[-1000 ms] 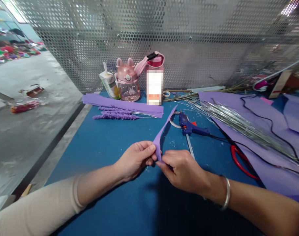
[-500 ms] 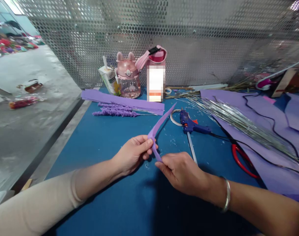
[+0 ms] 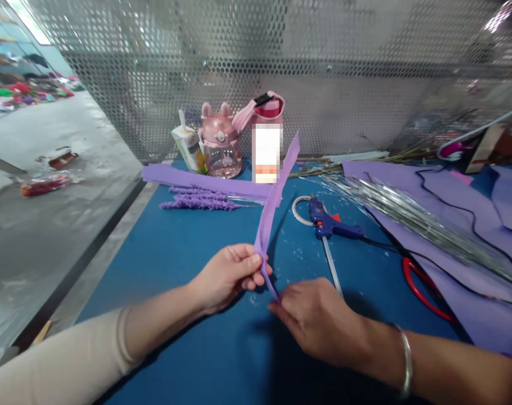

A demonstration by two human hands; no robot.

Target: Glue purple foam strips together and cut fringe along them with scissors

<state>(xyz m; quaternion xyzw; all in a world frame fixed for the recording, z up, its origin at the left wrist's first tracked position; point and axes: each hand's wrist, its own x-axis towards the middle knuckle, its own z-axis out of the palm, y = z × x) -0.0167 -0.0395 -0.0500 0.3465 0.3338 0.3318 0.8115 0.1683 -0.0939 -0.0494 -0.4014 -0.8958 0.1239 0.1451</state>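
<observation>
A long purple foam strip (image 3: 276, 191) rises from between my hands toward the back of the blue table (image 3: 184, 247). My left hand (image 3: 230, 275) pinches it near its lower part, thumb on top. My right hand (image 3: 317, 318), with a silver bangle on the wrist, pinches the strip's bottom end just below and to the right. Both hands hover low over the table near its front.
Flat purple strips (image 3: 205, 183) and finished lavender stems (image 3: 200, 202) lie behind. A juice box (image 3: 189, 147), pink bottle (image 3: 220, 142) and cup stand at the mesh wall. A blue glue gun (image 3: 329, 225), tape ring, red scissors (image 3: 424, 289), wire bundle (image 3: 411, 216) and purple sheets lie right.
The strip's free end has swung up from low over the table to nearly upright. My right hand has slid slightly down and away from the left, drawing the lower end out.
</observation>
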